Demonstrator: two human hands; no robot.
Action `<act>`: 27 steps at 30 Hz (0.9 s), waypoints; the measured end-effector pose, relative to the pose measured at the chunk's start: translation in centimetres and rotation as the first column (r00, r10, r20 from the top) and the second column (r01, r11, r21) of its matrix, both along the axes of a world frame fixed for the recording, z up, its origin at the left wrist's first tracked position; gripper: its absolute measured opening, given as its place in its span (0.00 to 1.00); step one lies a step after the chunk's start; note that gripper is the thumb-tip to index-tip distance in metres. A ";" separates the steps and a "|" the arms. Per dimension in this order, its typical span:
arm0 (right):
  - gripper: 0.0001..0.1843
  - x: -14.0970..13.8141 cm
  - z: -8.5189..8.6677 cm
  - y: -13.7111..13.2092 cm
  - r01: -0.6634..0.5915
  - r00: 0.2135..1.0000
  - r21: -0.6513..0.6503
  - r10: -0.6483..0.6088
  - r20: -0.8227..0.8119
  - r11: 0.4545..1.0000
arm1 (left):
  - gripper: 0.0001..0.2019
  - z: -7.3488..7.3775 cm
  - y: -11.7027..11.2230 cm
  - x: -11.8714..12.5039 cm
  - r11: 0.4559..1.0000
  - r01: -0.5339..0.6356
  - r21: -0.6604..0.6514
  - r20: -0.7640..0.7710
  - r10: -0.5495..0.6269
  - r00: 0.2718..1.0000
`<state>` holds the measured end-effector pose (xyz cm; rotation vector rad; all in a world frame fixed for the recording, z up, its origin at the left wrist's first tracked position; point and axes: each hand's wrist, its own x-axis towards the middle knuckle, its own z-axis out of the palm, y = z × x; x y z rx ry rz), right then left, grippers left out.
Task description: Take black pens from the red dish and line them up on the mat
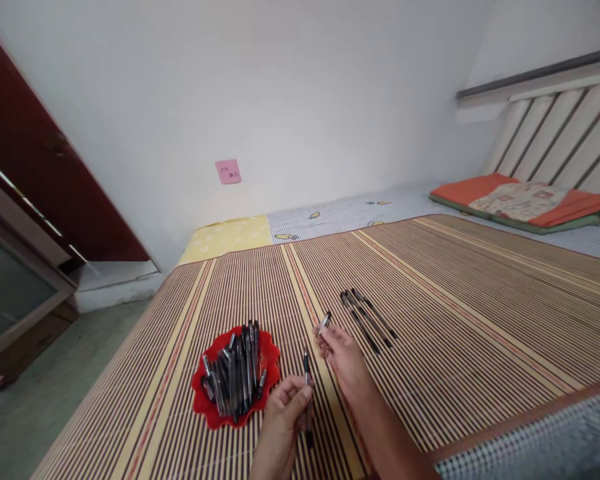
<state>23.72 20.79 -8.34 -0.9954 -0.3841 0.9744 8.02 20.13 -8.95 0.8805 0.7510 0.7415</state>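
Observation:
My left hand (286, 403) is closed around a black pen body (307, 393) held upright over the striped bamboo mat (430, 300). Just to its right, my right hand (341, 353) pinches a small pen cap (325, 322) between its fingertips. A red scalloped dish (267, 357) to the left of my hands holds several black pens (236, 370). Three capped pens (367, 320) lie side by side on the mat beyond my right hand.
The mat covers a bed against a white wall with a pink sticky note (229, 171). An orange cushion (520, 200) lies by the slatted headboard (555, 127) at the far right. A dark red cabinet (35, 173) stands at the left, floor below.

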 end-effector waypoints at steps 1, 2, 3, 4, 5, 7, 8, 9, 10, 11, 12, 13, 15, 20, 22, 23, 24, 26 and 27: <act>0.23 0.2 0.0 0.0 0.027 1.000 -0.002 -0.027 0.005 1.000 | 0.16 0.1 0.0 0.0 1.000 -0.009 -0.003 -0.001 0.009 1.000; 0.22 0.4 -0.1 0.0 0.027 0.999 -0.005 -0.027 0.025 1.000 | 0.16 0.2 0.0 0.0 1.000 -0.017 -0.001 -0.001 0.017 1.000; 0.22 0.4 -0.1 -0.1 0.009 0.998 -0.010 -0.008 0.055 1.000 | 0.16 0.3 0.0 0.0 1.000 -0.028 0.004 -0.002 0.029 1.000; 0.21 0.4 -0.1 -0.1 -0.019 0.996 -0.020 0.021 0.089 1.000 | 0.17 0.4 0.1 0.0 0.999 -0.039 0.011 -0.005 0.039 0.999; 0.21 0.3 -0.1 -0.1 -0.051 0.991 -0.036 0.055 0.122 0.998 | 0.17 0.5 0.1 0.0 0.999 -0.048 0.020 -0.008 0.048 0.999; 0.21 -0.1 -0.1 0.0 -0.120 0.973 -0.080 0.133 0.187 0.990 | 0.19 0.5 0.1 0.1 0.997 -0.066 0.031 -0.018 0.066 0.998; 0.21 -0.4 -0.1 0.0 -0.153 0.960 -0.105 0.173 0.221 0.983 | 0.19 0.4 0.1 0.1 0.997 -0.075 0.034 -0.024 0.076 0.997; 0.20 -0.7 -0.1 0.1 -0.181 0.944 -0.131 0.210 0.255 0.975 | 0.20 0.3 0.1 0.2 0.996 -0.082 0.037 -0.028 0.083 0.996; 0.18 -1.0 -0.1 0.1 -0.199 0.926 -0.153 0.236 0.294 0.968 | 0.20 0.2 0.2 0.2 0.995 -0.087 0.041 -0.031 0.088 0.996; 0.16 -1.2 -0.2 0.1 -0.201 0.907 -0.169 0.248 0.341 0.965 | 0.20 0.1 0.2 0.3 0.995 -0.087 0.045 -0.035 0.088 0.995; 0.13 -1.4 -0.2 0.1 -0.186 0.886 -0.179 0.244 0.395 0.966 | 0.20 -0.1 0.2 0.3 0.995 -0.086 0.049 -0.040 0.087 0.995; 0.11 -1.4 -0.1 0.0 -0.157 0.861 -0.184 0.226 0.456 0.970 | 0.20 -0.2 0.2 0.3 0.995 -0.085 0.055 -0.044 0.088 0.995; 0.07 -1.0 0.1 -0.4 -0.082 0.790 -0.185 0.177 0.587 0.979 | 0.20 -0.4 0.3 0.4 0.993 -0.092 0.067 -0.058 0.096 0.994; 0.06 3.8 2.2 -3.5 0.120 0.619 -0.231 0.110 0.778 0.966 | 0.22 -0.3 0.3 0.8 0.991 -0.112 0.068 -0.057 0.115 0.992; 0.09 6.6 3.5 -4.9 0.312 0.550 -0.246 0.037 0.834 0.918 | 0.21 -0.3 0.4 0.9 0.993 -0.094 0.065 -0.038 0.096 0.995; 0.10 8.0 4.1 -5.3 0.390 0.502 -0.220 -0.006 0.865 0.894 | 0.20 -0.3 0.4 1.0 0.994 -0.088 0.064 -0.029 0.090 0.996; 0.10 9.2 4.7 -5.6 0.460 0.446 -0.192 -0.039 0.894 0.867 | 0.20 -0.3 0.4 1.1 0.995 -0.084 0.063 -0.025 0.086 0.996; 0.09 11.0 5.8 -5.1 0.523 0.329 -0.185 0.003 0.944 0.832 | 0.20 -0.5 0.3 1.1 0.995 -0.081 0.066 -0.025 0.083 0.996; 0.09 11.5 6.2 -4.5 0.538 0.280 -0.209 0.061 0.958 0.817 | 0.20 -0.7 0.3 1.1 0.994 -0.080 0.069 -0.026 0.082 0.996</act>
